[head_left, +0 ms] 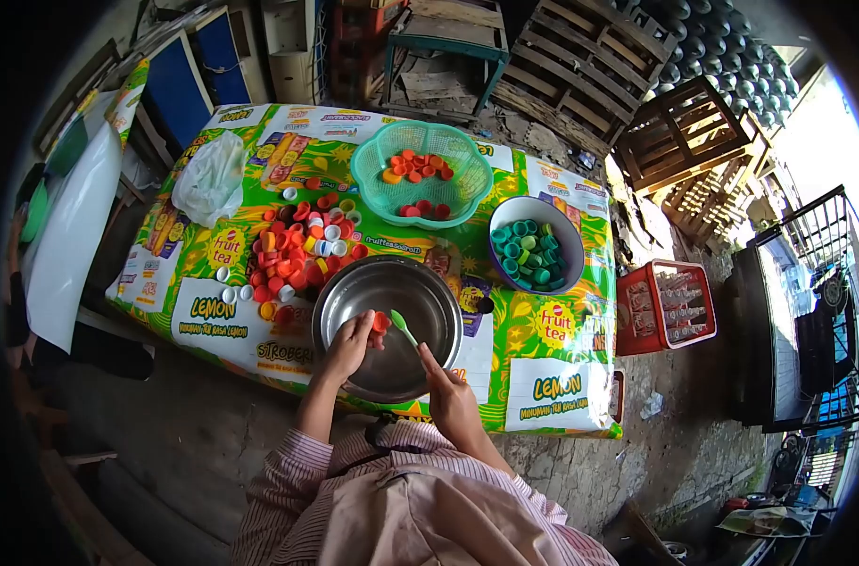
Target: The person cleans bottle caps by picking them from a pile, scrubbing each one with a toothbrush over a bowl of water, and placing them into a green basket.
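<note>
My left hand [351,341] holds an orange-red bottle cap [381,322] over a steel basin [436,283]. In my right hand [443,382] is a brush with a light green head [398,321], tilted toward the cap with a small gap between them. Left of the basin lies a heap of mostly red and orange caps [297,250], with white and yellow ones mixed in. Behind the basin, a turquoise plastic basket [368,184] holds orange and red caps in separate groups. A bowl with a white rim [575,241], filled with green caps [531,253], stands to the right.
A printed green and yellow cover [543,354] lies over the table. A crumpled clear plastic bag [211,179] rests at its left. Right of the table, a red crate [641,311] stands on the floor. Wooden pallets [580,71] are behind, and a white chair [76,226] is at left.
</note>
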Available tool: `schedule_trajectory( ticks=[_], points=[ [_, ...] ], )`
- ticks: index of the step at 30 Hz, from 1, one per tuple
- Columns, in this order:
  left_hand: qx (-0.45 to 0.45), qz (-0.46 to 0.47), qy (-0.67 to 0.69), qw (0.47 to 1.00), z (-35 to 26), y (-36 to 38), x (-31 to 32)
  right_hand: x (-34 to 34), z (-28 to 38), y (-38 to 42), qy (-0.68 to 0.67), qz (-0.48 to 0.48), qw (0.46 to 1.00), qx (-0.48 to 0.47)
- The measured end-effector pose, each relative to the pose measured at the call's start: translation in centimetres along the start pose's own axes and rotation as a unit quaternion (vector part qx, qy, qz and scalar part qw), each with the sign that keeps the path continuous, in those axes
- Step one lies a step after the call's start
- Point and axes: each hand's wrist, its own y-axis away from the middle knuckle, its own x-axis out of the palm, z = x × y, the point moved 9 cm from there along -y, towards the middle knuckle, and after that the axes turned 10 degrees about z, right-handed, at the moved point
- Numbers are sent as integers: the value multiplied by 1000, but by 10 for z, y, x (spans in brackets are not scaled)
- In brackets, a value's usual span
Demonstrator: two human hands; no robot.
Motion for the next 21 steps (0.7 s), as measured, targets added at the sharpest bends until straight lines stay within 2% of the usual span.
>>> schedule_trajectory(
  ticks=[1, 5, 7, 9, 11, 12, 14, 17, 19, 21],
  points=[
    [23, -8, -9, 1000, -6, 0, 1, -2, 1, 1, 0, 1, 1000, 9],
    [5, -18, -38, 999, -6, -2, 1, 1, 1, 2, 7, 13, 1000, 0],
    [-1, 13, -46, 999, -6, -4, 7, -3, -5, 1, 19, 7, 1000, 8],
    [2, -13, -48, 999, -10, -4, 8, -4, -2, 1, 43, 21, 999, 4],
    [-38, 10, -137, 990, 4, -10, 3, 0, -1, 1, 37, 37, 998, -17],
    [-26, -4, -186, 982, -8, -9, 6, 1, -6, 0, 42, 42, 998, 0],
    [-25, -11, -181, 983, -6, -11, 7, -3, -10, -1, 42, 33, 998, 21],
    [-21, -23, -183, 983, -3, -13, 2, -2, -1, 0, 40, 57, 998, 4],
    [-53, -26, -294, 954, -4, -13, -1, 1, -8, 0, 55, 55, 997, 5],
    [-59, -30, -301, 951, -1, -12, -2, 1, -8, -1, 71, 55, 996, 5]
  ],
)
